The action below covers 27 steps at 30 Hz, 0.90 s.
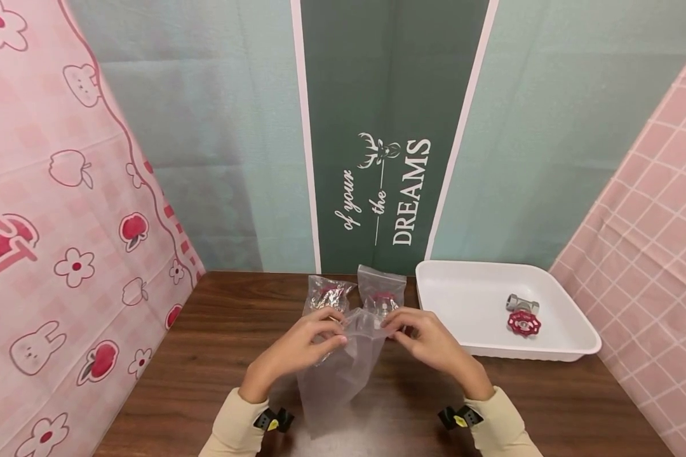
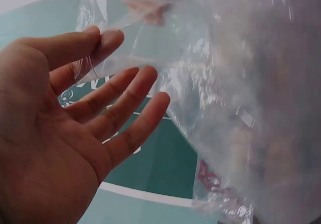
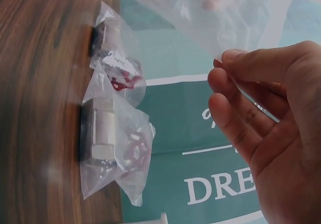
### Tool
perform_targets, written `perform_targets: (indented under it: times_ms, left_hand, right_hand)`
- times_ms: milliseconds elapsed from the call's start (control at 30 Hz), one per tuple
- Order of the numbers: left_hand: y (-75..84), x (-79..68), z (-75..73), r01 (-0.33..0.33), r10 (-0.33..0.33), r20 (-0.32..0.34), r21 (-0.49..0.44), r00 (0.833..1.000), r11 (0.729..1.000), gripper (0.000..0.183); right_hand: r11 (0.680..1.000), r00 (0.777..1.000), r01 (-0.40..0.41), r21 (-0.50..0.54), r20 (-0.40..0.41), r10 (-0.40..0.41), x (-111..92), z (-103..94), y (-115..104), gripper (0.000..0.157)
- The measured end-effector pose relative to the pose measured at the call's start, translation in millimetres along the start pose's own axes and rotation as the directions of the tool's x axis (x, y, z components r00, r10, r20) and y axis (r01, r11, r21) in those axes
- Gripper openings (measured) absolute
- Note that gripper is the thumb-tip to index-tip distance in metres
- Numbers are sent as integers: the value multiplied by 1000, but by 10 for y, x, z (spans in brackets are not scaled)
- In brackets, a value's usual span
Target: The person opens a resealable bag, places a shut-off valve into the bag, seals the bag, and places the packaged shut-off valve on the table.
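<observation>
A clear plastic zip bag [image 1: 343,381] hangs between both hands above the table, its mouth at the top. My left hand [image 1: 314,339] pinches one side of the mouth between thumb and index finger; the other fingers are spread in the left wrist view. On the opposite side, my right hand [image 1: 425,336] pinches the rim with its fingertips. No contents can be made out inside this bag. Behind it stand two bagged valves with red handwheels, the left bagged valve [image 1: 327,293] and the right bagged valve [image 1: 382,295], partly hidden by the hands and the held bag.
A white tray [image 1: 463,317] sits at the back right of the brown wooden table [image 1: 234,304]. In it lies one unbagged metal valve [image 1: 523,314] with a red handwheel. Fabric curtains stand behind the table and along both sides.
</observation>
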<state>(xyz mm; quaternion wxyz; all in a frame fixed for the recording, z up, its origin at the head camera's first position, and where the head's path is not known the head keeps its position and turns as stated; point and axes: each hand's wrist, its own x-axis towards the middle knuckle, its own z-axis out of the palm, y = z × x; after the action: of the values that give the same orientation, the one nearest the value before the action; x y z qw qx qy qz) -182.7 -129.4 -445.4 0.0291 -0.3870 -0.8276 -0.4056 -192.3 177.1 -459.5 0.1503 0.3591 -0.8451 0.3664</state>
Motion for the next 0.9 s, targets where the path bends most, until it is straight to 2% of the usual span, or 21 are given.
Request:
perform_targets:
  times_ms: [200, 333, 500, 700, 900]
  left_hand:
    - [0, -8, -50, -18, 18, -25, -23, 1000, 1000, 16]
    - [-11, 6, -39, -36, 36, -43, -1, 998, 999, 15]
    - [-12, 33, -19, -46, 45, -70, -2, 997, 999, 12]
    - [-18, 66, 14, -17, 15, -58, -31, 998, 999, 10]
    - [-15, 78, 46, 9, -7, -46, 48, 999, 999, 14]
  right_hand:
    - [1000, 999, 19, -5, -43, -19, -26, -21, 86, 27]
    - [999, 998, 50, 16, -47, -50, -15, -2, 95, 27]
    - [995, 997, 81, 58, -13, -81, -15, 21, 82, 21]
    - [991, 997, 58, 122, 34, -63, -39, 32, 75, 16]
    - [991, 998, 39, 126, 50, -46, -49, 26, 92, 18]
